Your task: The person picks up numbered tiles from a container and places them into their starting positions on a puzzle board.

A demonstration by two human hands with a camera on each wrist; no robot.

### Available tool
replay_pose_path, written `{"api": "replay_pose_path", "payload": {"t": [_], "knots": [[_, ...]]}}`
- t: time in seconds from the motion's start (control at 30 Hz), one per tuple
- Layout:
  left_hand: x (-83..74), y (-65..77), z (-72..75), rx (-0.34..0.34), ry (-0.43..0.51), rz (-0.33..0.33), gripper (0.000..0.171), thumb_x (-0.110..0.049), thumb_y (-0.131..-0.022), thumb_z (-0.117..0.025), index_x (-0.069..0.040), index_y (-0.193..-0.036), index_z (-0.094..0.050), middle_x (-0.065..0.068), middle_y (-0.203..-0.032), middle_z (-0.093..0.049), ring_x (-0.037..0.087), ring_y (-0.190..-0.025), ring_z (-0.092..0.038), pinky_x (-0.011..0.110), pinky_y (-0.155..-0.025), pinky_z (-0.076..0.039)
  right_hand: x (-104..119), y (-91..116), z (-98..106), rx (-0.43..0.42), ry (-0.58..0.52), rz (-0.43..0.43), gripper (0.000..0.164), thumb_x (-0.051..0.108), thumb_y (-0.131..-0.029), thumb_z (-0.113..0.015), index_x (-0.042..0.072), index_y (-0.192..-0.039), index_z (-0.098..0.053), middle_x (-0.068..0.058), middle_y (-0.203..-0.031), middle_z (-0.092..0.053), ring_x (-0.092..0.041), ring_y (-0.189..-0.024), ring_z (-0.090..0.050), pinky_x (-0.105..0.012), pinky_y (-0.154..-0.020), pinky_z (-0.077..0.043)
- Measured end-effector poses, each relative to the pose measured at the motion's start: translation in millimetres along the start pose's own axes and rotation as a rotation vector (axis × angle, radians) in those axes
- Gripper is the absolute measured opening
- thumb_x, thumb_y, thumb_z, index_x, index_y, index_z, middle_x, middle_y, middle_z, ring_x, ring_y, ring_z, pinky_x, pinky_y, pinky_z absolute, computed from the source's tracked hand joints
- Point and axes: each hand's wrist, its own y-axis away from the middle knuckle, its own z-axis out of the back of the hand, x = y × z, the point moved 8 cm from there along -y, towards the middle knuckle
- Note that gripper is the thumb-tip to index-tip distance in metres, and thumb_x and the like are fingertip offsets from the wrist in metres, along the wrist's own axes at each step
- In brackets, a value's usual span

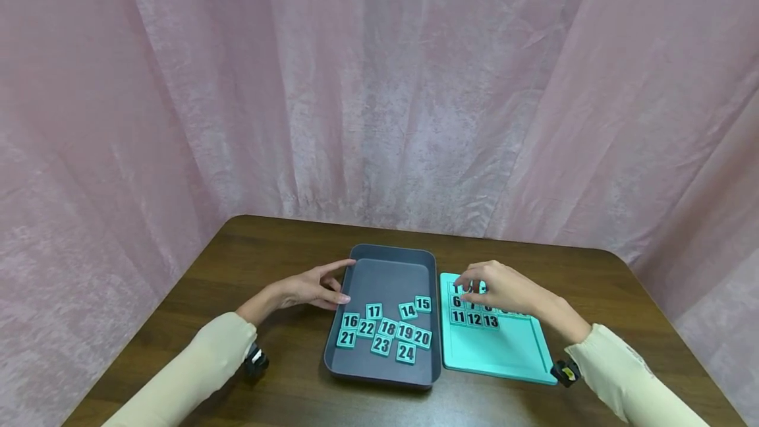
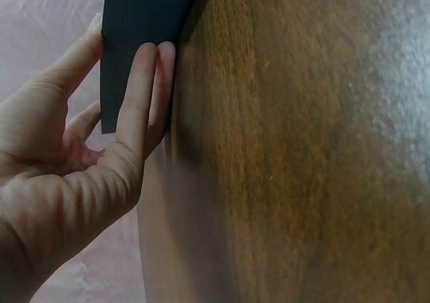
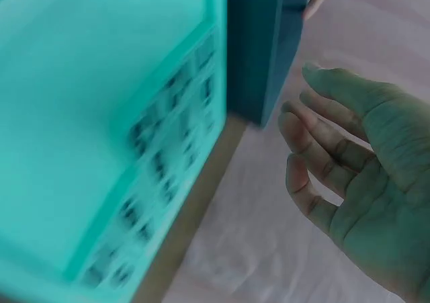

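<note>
My left hand rests against the left side of a dark grey tray, with fingers lying fairly straight on its outer wall. Inside the tray lie loose turquoise number tiles, among them a 17 tile and a 24 tile. My right hand is over the upper part of a turquoise board, hiding some of its tiles. Nothing shows between its loosely bent fingers in the right wrist view. On the board, the 11 tile, 12 tile and 13 tile sit side by side below fuller rows.
Tray and board stand close beside each other on a brown wooden table. The tray's raised rim faces the board's left edge. A pink curtain hangs behind the table and at its sides.
</note>
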Motion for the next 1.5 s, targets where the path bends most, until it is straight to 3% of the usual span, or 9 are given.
{"api": "replay_pose_path", "payload": {"t": [0.23, 0.5, 0.67, 0.83, 1.17, 1.5], "knots": [[1.2, -0.3, 0.3, -0.007, -0.004, 0.003, 0.094, -0.02, -0.092, -0.079, -0.026, -0.164, -0.02, 0.01, -0.107, -0.057, 0.019, -0.102, -0.067, 0.044, -0.099, -0.059, 34.0, -41.4, -24.5, 0.072, 0.008, 0.104, 0.025, 0.021, -0.095, -0.074, 0.009, -0.116, -0.076, -0.004, -0.105, -0.071, -0.014, -0.086, -0.068, -0.022, -0.072, -0.056], [1.2, 0.1, 0.7, -0.007, 0.005, 0.008, 0.094, -0.02, -0.091, -0.08, -0.027, -0.164, -0.02, 0.012, -0.11, -0.057, 0.02, -0.102, -0.067, 0.044, -0.099, -0.059, 40.1, -58.9, -63.2, 0.137, 0.101, 0.138, 0.032, 0.024, -0.093, -0.077, 0.009, -0.121, -0.074, -0.004, -0.112, -0.068, -0.018, -0.098, -0.066, -0.026, -0.08, -0.057], [0.4, 0.7, 1.9, -0.009, 0.011, 0.01, 0.094, -0.019, -0.091, -0.08, -0.027, -0.164, -0.021, 0.011, -0.109, -0.057, 0.02, -0.102, -0.066, 0.044, -0.099, -0.059, 42.6, -63.0, -67.3, 0.099, 0.16, 0.182, 0.034, 0.026, -0.091, -0.079, 0.009, -0.121, -0.075, -0.003, -0.114, -0.07, -0.018, -0.104, -0.062, -0.032, -0.085, -0.054], [-0.3, 1.1, 2.1, -0.008, 0.016, 0.006, 0.094, -0.019, -0.091, -0.08, -0.027, -0.164, -0.021, 0.01, -0.108, -0.056, 0.019, -0.102, -0.066, 0.044, -0.099, -0.059, 41.7, -65.7, -72.7, 0.115, 0.19, 0.165, 0.036, 0.028, -0.09, -0.08, 0.01, -0.121, -0.075, -0.004, -0.114, -0.071, -0.017, -0.103, -0.063, -0.03, -0.081, -0.052], [-1.0, 0.0, -1.1, -0.002, 0.029, 0.003, 0.093, -0.018, -0.092, -0.079, -0.027, -0.164, -0.021, 0.009, -0.106, -0.055, 0.019, -0.102, -0.065, 0.044, -0.099, -0.059, 41.7, -64.9, -75.5, 0.119, 0.194, 0.152, 0.033, 0.029, -0.089, -0.081, 0.012, -0.117, -0.077, -0.001, -0.112, -0.072, -0.017, -0.101, -0.063, -0.027, -0.078, -0.05], [1.1, 0.5, 0.6, -0.02, 0.024, 0.006, 0.094, -0.018, -0.091, -0.08, -0.026, -0.164, -0.022, 0.01, -0.107, -0.056, 0.019, -0.101, -0.065, 0.043, -0.098, -0.059, 51.3, -62.5, -62.5, 0.091, 0.125, 0.183, 0.03, 0.023, -0.091, -0.08, 0.008, -0.117, -0.076, -0.004, -0.108, -0.07, -0.016, -0.099, -0.061, -0.026, -0.079, -0.055]]}}
